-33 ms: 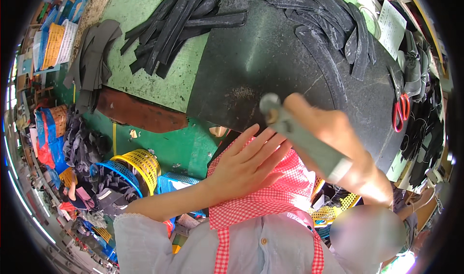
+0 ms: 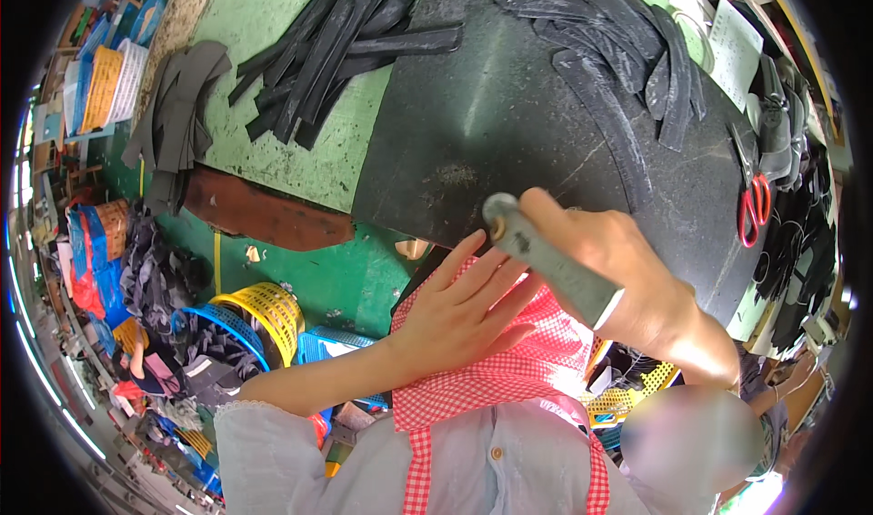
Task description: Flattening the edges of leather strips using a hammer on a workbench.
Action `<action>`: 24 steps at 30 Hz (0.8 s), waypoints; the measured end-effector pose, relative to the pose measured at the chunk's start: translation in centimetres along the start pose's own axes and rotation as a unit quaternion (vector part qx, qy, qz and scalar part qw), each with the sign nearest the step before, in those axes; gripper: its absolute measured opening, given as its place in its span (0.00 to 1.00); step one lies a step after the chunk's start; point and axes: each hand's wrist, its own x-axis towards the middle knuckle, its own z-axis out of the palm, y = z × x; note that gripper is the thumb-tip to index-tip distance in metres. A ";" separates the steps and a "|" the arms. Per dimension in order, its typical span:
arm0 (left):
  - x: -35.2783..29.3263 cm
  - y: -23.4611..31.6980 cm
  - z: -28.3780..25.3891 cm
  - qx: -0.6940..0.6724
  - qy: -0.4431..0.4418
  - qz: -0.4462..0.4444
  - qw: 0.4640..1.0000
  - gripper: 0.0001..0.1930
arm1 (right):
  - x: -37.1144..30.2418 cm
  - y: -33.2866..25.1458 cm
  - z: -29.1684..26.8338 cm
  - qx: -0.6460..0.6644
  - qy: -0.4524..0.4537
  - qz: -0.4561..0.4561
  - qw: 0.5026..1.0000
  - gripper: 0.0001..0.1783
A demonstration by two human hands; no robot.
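My right hand is closed round a hammer with a grey metal head. The head slants from a round face over the table's near edge to a flat end by my wrist. A bit of wood shows in its eye; the rest of the handle is hidden. My left hand lies open, palm down and fingers spread, just beneath the hammer's round face. Its fingertips are at the near edge of the black mat. A dark edge shows beside the left hand, in front of my red checked apron.
Black strips lie piled at far left, another pile of black strips at far right. Red-handled scissors lie at the right. Grey pieces hang over the left edge. Yellow basket and blue basket stand below.
The hammer and my right hand have shifted slightly left, and the hammer head looks sharper now. My left hand has hardly moved.
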 end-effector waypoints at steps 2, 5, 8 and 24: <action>1.4 0.4 -0.2 -0.028 0.029 -0.022 0.999 0.31 | 0.0 0.8 0.2 0.066 0.012 0.027 0.997 0.14; 4.8 -0.8 0.0 -0.067 0.039 0.008 0.997 0.20 | -2.1 2.4 -0.5 0.145 0.119 0.062 0.980 0.08; 6.5 -3.3 -2.0 -0.205 -0.031 0.014 0.978 0.11 | -5.1 3.5 -1.9 0.047 0.169 0.024 0.984 0.07; 10.0 -5.5 -2.0 0.047 0.053 0.115 0.991 0.18 | -8.6 3.1 -2.0 0.046 0.081 0.140 0.986 0.12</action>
